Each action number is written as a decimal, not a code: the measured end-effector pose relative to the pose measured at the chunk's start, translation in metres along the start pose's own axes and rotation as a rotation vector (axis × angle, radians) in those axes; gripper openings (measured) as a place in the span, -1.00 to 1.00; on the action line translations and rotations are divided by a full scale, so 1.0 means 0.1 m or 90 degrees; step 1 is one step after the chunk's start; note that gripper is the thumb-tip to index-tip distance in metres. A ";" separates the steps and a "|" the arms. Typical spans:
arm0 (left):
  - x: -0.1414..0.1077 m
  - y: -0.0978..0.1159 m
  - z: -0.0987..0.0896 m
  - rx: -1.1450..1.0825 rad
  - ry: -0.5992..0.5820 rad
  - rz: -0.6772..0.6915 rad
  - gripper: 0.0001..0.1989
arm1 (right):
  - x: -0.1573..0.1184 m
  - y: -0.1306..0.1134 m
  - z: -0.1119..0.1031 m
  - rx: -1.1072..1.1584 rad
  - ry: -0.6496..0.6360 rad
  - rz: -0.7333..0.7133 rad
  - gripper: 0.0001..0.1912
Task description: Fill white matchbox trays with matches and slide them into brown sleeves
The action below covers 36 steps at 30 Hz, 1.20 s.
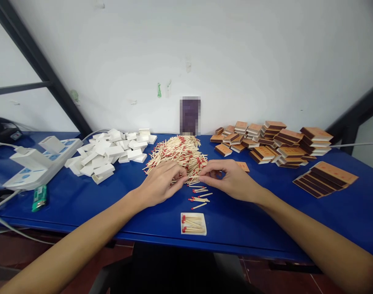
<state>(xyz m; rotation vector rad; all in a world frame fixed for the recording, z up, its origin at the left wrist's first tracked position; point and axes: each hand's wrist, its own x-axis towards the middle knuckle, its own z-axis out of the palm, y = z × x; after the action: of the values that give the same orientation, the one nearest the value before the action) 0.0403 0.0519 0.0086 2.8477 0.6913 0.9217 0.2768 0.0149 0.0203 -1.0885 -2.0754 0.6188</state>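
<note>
My left hand (162, 182) and my right hand (234, 179) meet at the near edge of a large heap of red-tipped matches (177, 152). Thumb and forefinger of each hand are pinched together, with a match (193, 177) lying level between the two pinches. Several loose matches (200, 199) are scattered on the table just below my fingers. Closer to me sits a white matchbox tray (205, 228), partly filled with matches whose red heads point left. The curled fingers of both hands are partly hidden.
White inner trays (108, 152) form a pile on the left, beside a power strip (62, 153) and a green packet (39, 198). Orange-and-brown matchbox sleeves (289, 152) are stacked on the right, with flattened sleeves (325, 179) nearer. A blurred dark object (190, 116) stands behind the heap.
</note>
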 end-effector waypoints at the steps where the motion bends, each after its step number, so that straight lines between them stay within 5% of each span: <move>1: 0.00 0.01 0.00 -0.005 0.008 0.001 -0.85 | 0.00 0.00 0.02 0.033 0.021 0.005 -0.80; 7: 0.00 0.02 0.01 0.023 -0.109 0.115 -0.82 | -0.03 0.01 0.07 0.253 0.056 0.029 -0.85; 11: -0.01 0.01 0.00 0.099 -0.177 0.113 -0.72 | -0.05 -0.02 -0.02 0.070 0.034 -0.027 -0.98; 17: 0.00 0.01 -0.01 0.125 -0.221 0.114 -0.69 | -0.07 -0.03 -0.04 -0.157 -0.150 -0.111 -0.76; 31: -0.01 0.06 -0.04 0.111 -0.207 0.094 -0.69 | -0.10 -0.14 -0.19 -0.242 -0.263 0.027 -0.72; 36: -0.01 0.08 -0.05 0.078 -0.215 0.084 -0.72 | -0.11 -0.06 -0.17 -0.237 -0.269 0.031 -0.85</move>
<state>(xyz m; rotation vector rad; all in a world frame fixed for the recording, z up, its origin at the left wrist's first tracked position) 0.0394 0.0440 0.0137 3.0761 0.5430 0.4014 0.2910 0.0044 0.0311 -1.3037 -2.6117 0.5301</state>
